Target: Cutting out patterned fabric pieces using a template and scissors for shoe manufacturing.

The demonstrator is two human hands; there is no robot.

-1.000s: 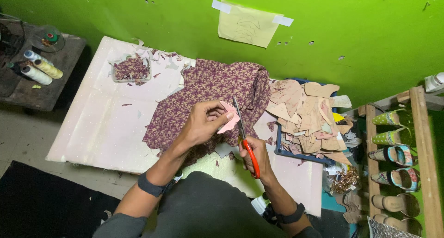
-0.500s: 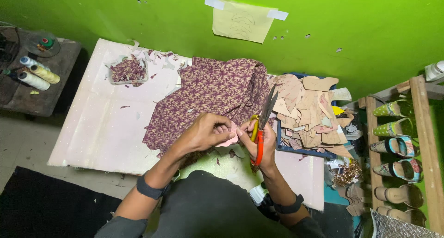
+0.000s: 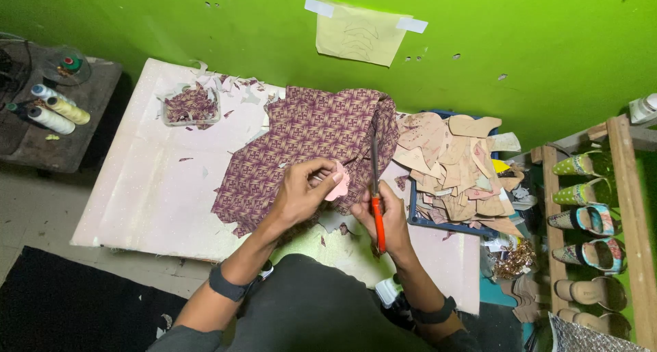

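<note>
A small pink cut piece [image 3: 338, 185] sits pinched in the left hand [image 3: 301, 194], held above the near edge of the purple patterned fabric [image 3: 308, 147] that is spread on the pale work board [image 3: 144, 188]. The right hand [image 3: 387, 218] is clenched around the orange handles of the scissors [image 3: 376, 188]; their blades point away toward the green wall [image 3: 513, 44], long axis running near to far, just right of the pink piece. The blades look closed, though they are too thin here to be sure. So the piece lies directly left of the blades, the left hand nearer to it. A stack of tan cardboard patterns [image 3: 455, 164] lies to the right, a tray of fabric scraps [image 3: 191, 106] far left
</note>
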